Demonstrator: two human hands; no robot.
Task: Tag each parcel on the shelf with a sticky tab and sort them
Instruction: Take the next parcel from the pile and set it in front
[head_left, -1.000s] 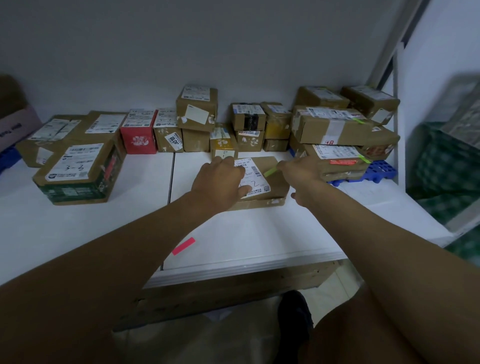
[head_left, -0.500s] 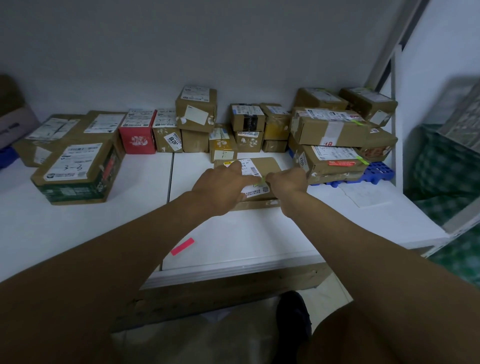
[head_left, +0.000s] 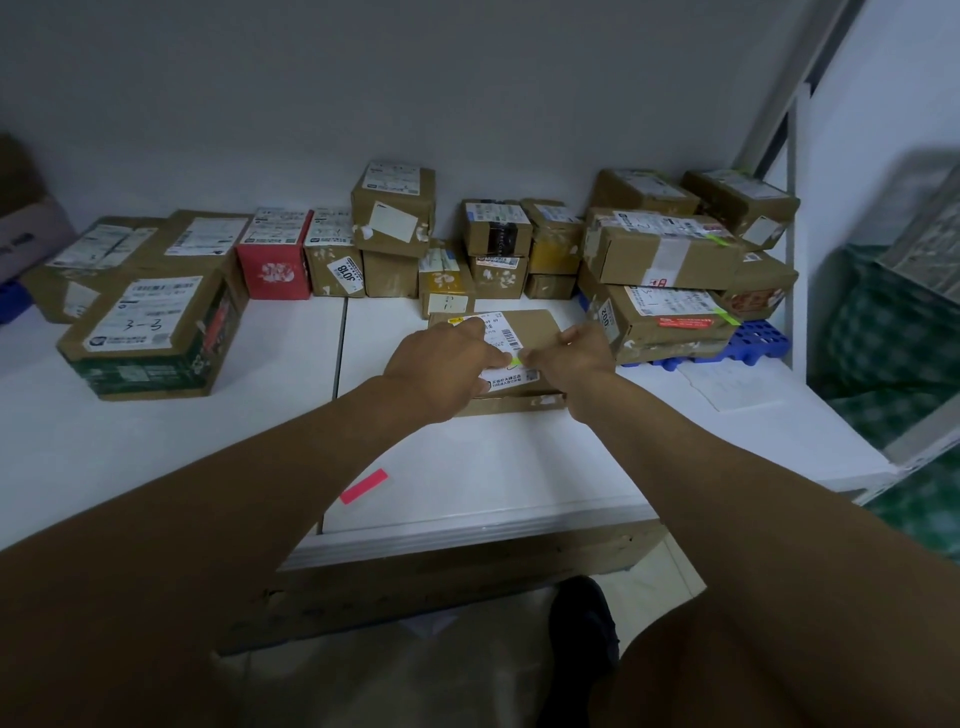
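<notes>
A flat brown parcel (head_left: 532, 326) with a white shipping label lies on the white shelf (head_left: 156, 447) in front of me. My left hand (head_left: 447, 364) rests on its left half, fingers pressing the label. My right hand (head_left: 574, 356) is on its right half, fingertips meeting the left hand's at a small green sticky tab (head_left: 514, 359) on the label. A pink sticky tab (head_left: 364, 486) lies loose on the shelf nearer to me. Two stacked parcels at right (head_left: 665, 322) carry green tabs.
Several brown parcels and a red box (head_left: 272, 260) line the back wall. A large green-sided parcel (head_left: 150, 338) marked 3-3 sits at left. A blue plastic pallet (head_left: 753, 345) lies under the right stack, with a paper sheet (head_left: 727, 382) beside it. The shelf's front edge is close.
My right hand moved left from the right stack onto the flat parcel, bringing the green tab down onto its label. My left hand stayed on the parcel.
</notes>
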